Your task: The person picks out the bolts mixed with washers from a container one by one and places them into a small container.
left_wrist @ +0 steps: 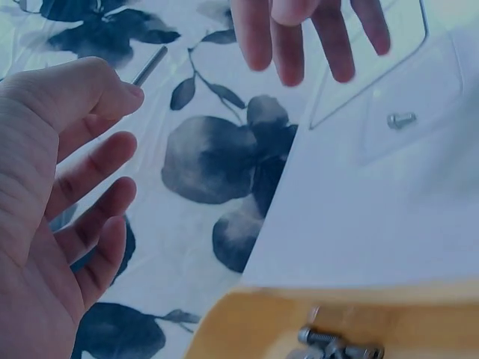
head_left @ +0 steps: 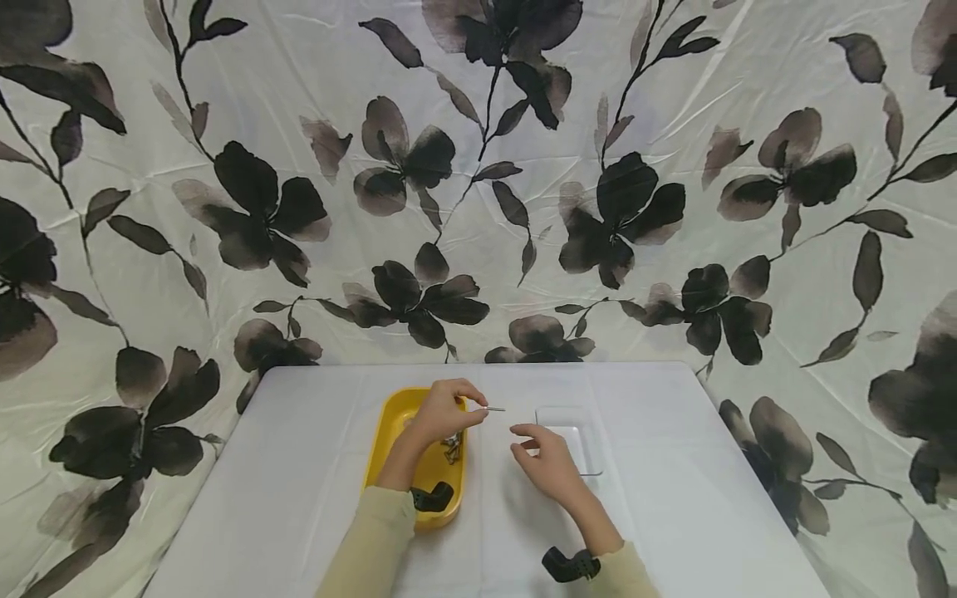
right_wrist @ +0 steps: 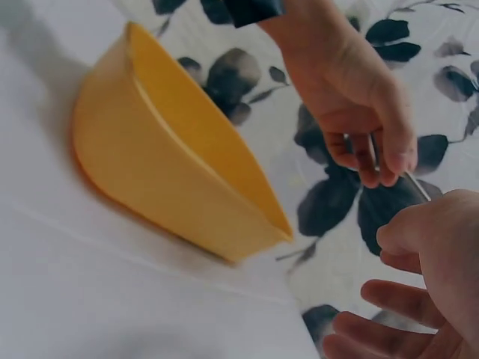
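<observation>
My left hand (head_left: 449, 411) pinches one metal pin (head_left: 497, 409), midair between one yellow tray (head_left: 379, 440) and one clear tray (head_left: 601, 461); long axis crosswise, free end toward my empty, relaxed right hand (head_left: 549, 463). Clear tray: one screw (left_wrist: 402, 120).

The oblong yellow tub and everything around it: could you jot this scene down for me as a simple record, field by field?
Left grip: bare hand, pinching a thin silver metal rod
Right grip: bare hand, holding nothing, fingers curved
Left container: oblong yellow tub, loose grey metal screws inside
Right container: see-through rectangular tray, one small silver screw inside
Surface: white-covered table
Backdrop: pale sheet printed with dark flowers
</observation>
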`<state>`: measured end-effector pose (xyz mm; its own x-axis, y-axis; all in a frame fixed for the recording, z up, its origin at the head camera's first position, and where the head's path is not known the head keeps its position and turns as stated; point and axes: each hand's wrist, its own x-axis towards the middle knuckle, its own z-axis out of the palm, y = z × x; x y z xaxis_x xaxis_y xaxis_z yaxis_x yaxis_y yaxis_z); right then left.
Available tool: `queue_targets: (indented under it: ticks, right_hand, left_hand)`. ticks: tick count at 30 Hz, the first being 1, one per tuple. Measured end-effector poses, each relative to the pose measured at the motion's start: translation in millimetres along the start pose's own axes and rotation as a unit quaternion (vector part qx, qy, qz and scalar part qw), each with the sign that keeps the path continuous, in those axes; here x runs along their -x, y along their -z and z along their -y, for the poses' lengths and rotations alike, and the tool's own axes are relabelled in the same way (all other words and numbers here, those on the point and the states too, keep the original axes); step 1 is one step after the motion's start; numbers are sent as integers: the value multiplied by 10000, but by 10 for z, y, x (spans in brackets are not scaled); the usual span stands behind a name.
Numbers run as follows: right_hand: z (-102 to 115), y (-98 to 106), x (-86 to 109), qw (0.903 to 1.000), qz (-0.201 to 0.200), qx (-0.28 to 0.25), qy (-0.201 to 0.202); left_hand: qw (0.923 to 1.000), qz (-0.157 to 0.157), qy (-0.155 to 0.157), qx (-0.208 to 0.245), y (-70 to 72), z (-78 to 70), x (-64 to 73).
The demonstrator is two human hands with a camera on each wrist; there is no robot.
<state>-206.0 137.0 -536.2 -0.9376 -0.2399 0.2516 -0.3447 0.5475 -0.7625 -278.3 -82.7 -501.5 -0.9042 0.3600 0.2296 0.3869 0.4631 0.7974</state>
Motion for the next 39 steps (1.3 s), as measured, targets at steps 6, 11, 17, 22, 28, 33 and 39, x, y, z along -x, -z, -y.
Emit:
queue_targets:
  ticks: [6,11,17,22,28,33,39]
  right_hand:
    - [-117,236,68,9983,-488,320,-9]
    - [-233,418,107,9942,-814,680,-193]
    - [-382,568,144,9895,-1034,833,-568]
    - [-509,616,161,9874,-1068,917,-717]
    - [-635,625,230,9848,-973,948,-1084]
    - [-720,608,287,9834,-1009,857,-1238]
    - [-786,565,319,9808,-1082,759,-1437]
  left_hand:
    - [9994,57,21,333,-127,15,-57]
    - [9989,127,188,401,-258,17,-75]
    - [9981,212,435,390,-409,-16,-92]
    - [9982,157,373,448,-467,-64,-119]
    - [9984,170,266,458,-537,-125,-178]
    - [9981,182,315,490,-649,-136,-236]
    - [9984,91,267,490,-810,-111,-266]
